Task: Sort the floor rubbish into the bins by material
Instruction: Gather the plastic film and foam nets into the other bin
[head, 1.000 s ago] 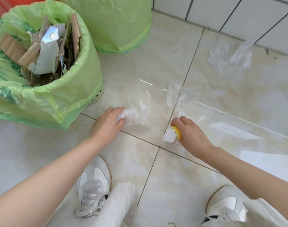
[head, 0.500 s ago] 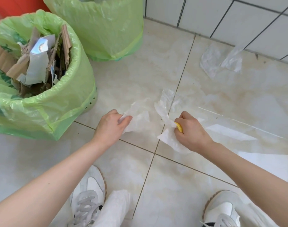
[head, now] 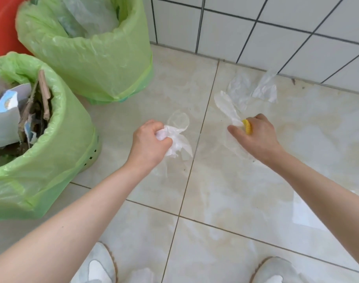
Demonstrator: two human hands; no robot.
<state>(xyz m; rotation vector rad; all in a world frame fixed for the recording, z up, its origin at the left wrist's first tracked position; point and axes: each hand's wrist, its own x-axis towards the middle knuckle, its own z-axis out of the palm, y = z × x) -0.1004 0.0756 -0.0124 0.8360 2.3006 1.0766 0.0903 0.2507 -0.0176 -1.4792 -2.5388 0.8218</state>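
Note:
My left hand (head: 149,142) is closed on a crumpled clear plastic bag (head: 177,139) that hangs above the floor. My right hand (head: 255,137) grips another thin clear plastic sheet (head: 227,107) together with a small yellow object (head: 247,126). More clear plastic scraps (head: 254,90) lie on the floor by the wall. At the left stands a green-lined bin (head: 58,152) holding cardboard and paper. Behind it a second green-lined bin (head: 97,56) holds clear plastic.
A white tiled wall (head: 276,33) runs along the back. Something red (head: 3,27) stands at the far left behind the bins. My two white shoes (head: 101,266) show at the bottom edge on the beige floor tiles.
Both hands have lifted their plastic pieces off the floor and moved apart. The view has risen, so the far bin's inside now shows.

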